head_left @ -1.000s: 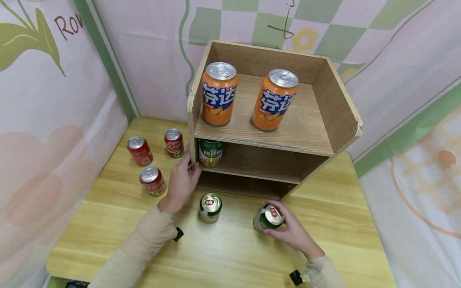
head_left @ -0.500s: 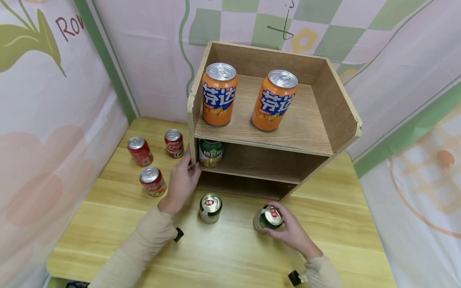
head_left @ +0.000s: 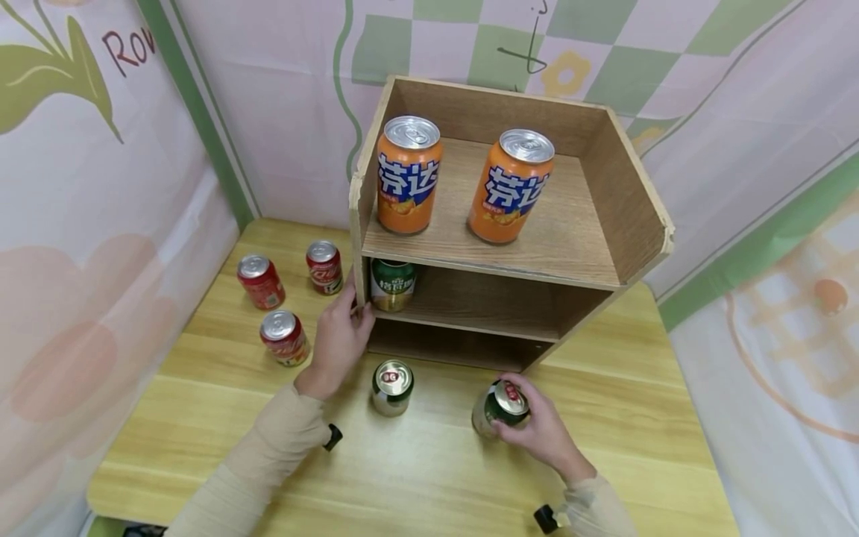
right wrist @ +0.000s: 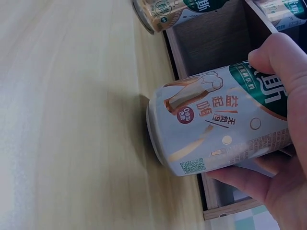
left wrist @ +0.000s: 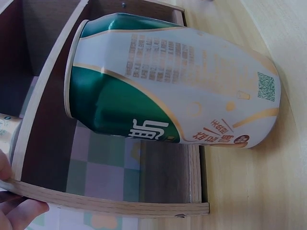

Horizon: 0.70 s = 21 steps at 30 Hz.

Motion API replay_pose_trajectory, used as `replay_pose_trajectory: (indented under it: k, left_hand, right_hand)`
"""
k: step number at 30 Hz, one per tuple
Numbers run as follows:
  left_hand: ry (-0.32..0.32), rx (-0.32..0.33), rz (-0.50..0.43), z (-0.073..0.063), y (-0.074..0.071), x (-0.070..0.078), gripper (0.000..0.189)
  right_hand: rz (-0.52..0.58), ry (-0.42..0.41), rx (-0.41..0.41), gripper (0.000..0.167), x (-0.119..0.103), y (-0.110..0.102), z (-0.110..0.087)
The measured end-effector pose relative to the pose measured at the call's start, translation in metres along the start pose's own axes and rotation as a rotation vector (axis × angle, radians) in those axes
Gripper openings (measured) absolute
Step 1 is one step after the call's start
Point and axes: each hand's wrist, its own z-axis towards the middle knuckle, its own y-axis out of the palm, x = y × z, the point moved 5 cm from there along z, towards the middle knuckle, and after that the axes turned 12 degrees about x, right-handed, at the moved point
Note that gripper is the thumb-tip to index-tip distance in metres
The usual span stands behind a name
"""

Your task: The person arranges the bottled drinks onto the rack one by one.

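Brown and wooden, a three-tier shelf unit [head_left: 577, 239] stands on a pale yellow wood-grain bench [head_left: 429, 477]. The person's left hand [head_left: 337, 339] grips the front edge of the shelf unit's left side panel, thumb and fingers on either side of the board. The right hand [head_left: 542, 432] is curled round an aluminium drink can with a green and white body and gold lid [head_left: 498, 409], just in front of the shelf unit's right end; whether its base touches the bench is hard to tell. A matching green-and-white can [head_left: 392, 391] stands upright on the bench in front of the shelf unit's left part, apart from both hands. Inside the shelf unit's middle tier, against the left wall, is a green-and-gold can [head_left: 392, 286]. On its top tier stand two orange cylindrical cans with blue-and-white lettering, one near the left wall [head_left: 409, 179] and one near the middle [head_left: 511, 190]. Left of the shelf unit, three red cans with silver lids [head_left: 285, 339] stand upright. Behind it hangs a printed fabric backdrop [head_left: 275, 112].
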Motion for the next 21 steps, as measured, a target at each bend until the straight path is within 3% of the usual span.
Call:
replay_pose_trajectory:
  k: [21]
  left_hand:
    - [-0.005,-0.004,0.017,0.0,-0.001,0.002,0.068]
  right_hand:
    - [-0.059,-0.092,0.002,0.081,-0.039,-0.016,0.027]
